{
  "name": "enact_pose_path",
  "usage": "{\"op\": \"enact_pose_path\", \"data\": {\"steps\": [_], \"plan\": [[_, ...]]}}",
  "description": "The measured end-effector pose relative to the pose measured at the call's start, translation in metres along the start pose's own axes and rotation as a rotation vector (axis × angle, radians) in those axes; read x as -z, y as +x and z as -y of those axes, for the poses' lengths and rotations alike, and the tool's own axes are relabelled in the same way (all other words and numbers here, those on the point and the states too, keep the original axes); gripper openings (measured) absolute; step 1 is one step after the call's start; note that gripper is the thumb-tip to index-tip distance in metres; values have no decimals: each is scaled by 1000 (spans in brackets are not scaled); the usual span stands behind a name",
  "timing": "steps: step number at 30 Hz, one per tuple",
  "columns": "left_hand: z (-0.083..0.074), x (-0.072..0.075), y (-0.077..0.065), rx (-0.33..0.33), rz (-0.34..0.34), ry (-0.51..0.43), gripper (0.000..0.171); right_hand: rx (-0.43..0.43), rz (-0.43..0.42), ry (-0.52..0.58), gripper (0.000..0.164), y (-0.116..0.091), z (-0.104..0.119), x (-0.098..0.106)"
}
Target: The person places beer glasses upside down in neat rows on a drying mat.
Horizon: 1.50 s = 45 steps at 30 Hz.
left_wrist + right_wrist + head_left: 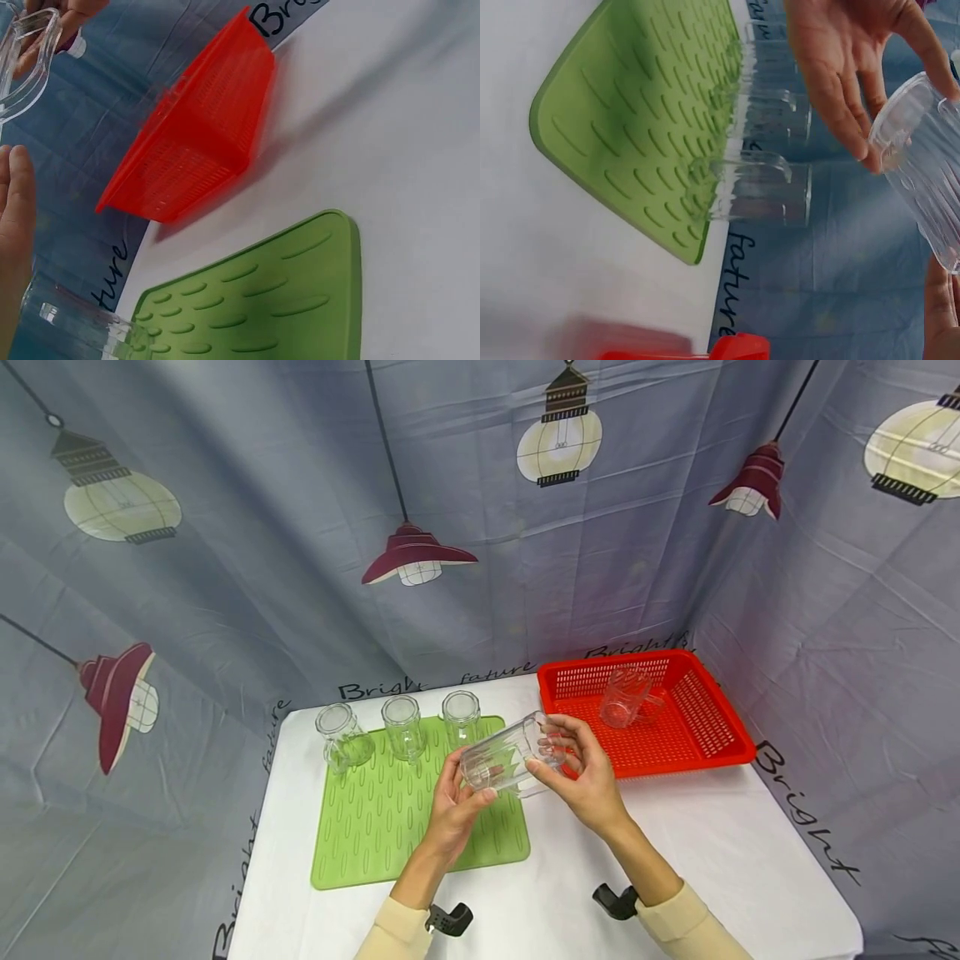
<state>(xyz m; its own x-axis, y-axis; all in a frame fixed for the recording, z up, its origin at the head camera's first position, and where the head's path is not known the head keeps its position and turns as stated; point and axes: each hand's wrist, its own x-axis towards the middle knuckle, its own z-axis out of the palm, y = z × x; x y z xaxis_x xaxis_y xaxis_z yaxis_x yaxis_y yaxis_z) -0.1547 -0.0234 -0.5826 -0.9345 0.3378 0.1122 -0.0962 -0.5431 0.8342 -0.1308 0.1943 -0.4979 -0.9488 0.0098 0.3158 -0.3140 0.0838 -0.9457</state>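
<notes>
A clear glass mug (504, 755) is held tilted in the air between both hands, above the right part of the green mat (390, 827). My left hand (452, 802) grips its lower left end, thumb in front and fingers behind. At the upper right end, my right hand (581, 772) holds the mug with thumb and fingers around it. The mug's handle (46, 64) shows at the top left of the left wrist view. Three more glass mugs, a left one (345, 735), a middle one (403, 728) and a right one (461, 718), stand along the mat's back edge.
A red plastic basket (705, 710) stands at the back right, with another glass mug (626, 697) lying in it. Both rest on a white-covered table (675, 843). A grey-blue curtain (480, 618) printed with lamps hangs behind the table and at its sides.
</notes>
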Motion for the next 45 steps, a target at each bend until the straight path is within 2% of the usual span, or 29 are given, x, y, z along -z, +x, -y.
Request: {"op": "enact_pose_path", "data": {"steps": [3,9,18,25,30,35,40,45], "plan": [[-2,0,0,-17,-12,0,77,-11,4,1,69,0,-10,2],[-9,-1,-1,-59,-30,32,77,-43,25,22,63,-1,-17,3],[-19,-3,-2,-95,-60,24,78,-154,61,21,59,-4,-24,4],[-25,-3,-3,-164,-78,53,78,-220,116,38,57,-8,-34,4],[-30,-4,-5,-191,-112,67,78,-219,158,47,62,-11,-39,5],[-35,-2,-9,-201,-157,89,79,-194,146,10,62,-12,-41,9],[-38,5,-12,-211,-193,116,77,-199,132,-26,57,-14,-43,17],[-39,15,-15,-214,-264,163,73,-209,123,-36,56,-16,-43,25]]}}
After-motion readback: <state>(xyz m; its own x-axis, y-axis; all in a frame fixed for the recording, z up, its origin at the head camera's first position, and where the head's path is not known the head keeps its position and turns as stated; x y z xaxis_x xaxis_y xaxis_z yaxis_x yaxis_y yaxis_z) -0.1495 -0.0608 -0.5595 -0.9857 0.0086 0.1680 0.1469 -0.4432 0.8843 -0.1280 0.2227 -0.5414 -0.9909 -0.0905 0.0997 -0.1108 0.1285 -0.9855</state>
